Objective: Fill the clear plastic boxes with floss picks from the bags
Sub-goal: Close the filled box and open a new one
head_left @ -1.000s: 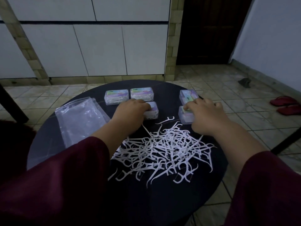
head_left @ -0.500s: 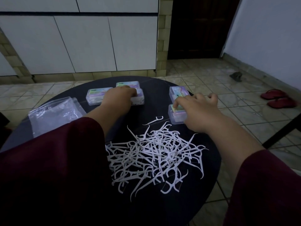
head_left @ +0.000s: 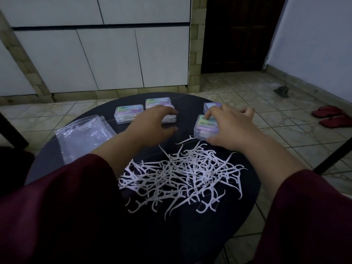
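White floss picks [head_left: 181,178] lie in a loose tangled heap at the middle of the round black table [head_left: 190,235], nearer the person than the boxes. They look light, thin and springy, and their hooked heads will probably snag one another, so a pinch on the straight handles of a small bunch should lift cleaner than a scoop into the heap.

Just beyond the heap on the right, the right hand [head_left: 230,128] grips a clear plastic box [head_left: 206,125], thumb at its near corner and fingers curled over its top; the box looks stiff, smooth and likely slippery, best held by its short sides. A second box [head_left: 211,106] sits just behind it.

On the far left, the left hand [head_left: 152,124] hangs arched over another box [head_left: 169,119], thumb spread; whether it actually holds that box I cannot tell. Two more boxes [head_left: 128,113] [head_left: 158,102] lie beside and behind it. At the table's left edge lies an emptied-looking clear bag [head_left: 83,138], well apart from the heap.
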